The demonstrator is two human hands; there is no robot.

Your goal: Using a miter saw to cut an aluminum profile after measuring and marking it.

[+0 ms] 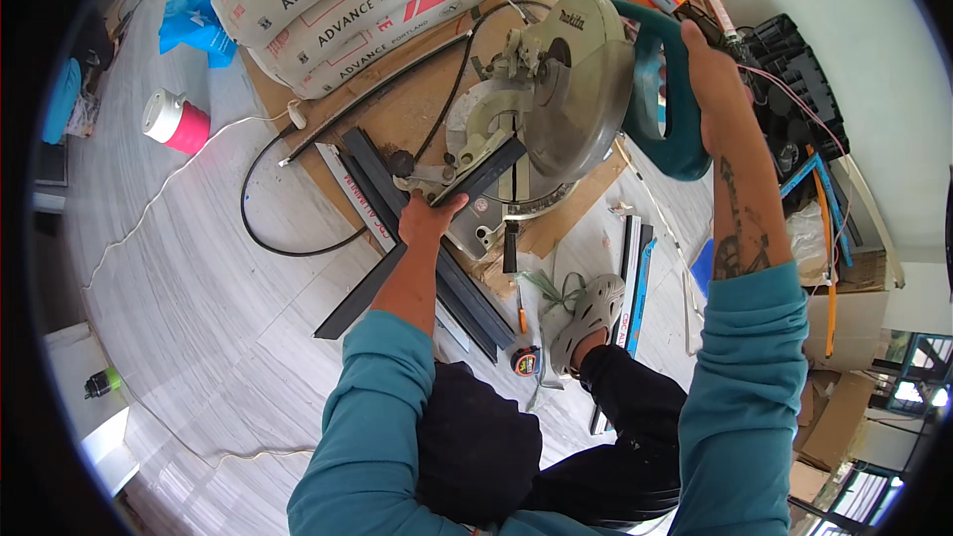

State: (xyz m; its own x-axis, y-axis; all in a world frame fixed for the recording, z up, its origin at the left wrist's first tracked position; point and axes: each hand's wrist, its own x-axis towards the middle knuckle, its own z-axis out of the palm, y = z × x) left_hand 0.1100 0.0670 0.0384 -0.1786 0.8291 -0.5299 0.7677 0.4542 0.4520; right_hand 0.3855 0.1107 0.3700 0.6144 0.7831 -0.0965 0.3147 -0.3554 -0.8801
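Note:
A mitre saw (581,104) stands at the upper middle, its head with the round blade guard raised over the turntable base. My right hand (707,79) is wrapped round its teal loop handle (673,144). A dark grey aluminium profile (357,296) lies slantwise across the saw base, its far end by the blade slot. Against the fence, my left hand (429,218) grips this profile, thumb stretched along it. More dark profiles (462,303) lie beneath my left forearm. The guard hides the blade's edge.
Stacked cement bags (347,15) rest behind cardboard at the upper left. A pink-and-white jug (177,121) stands on the floor at left. Black and white cords curve across the floor. A tape measure (525,361) and orange-handled screwdriver (521,316) lie near my shoe (593,318). Tool cases sit at right.

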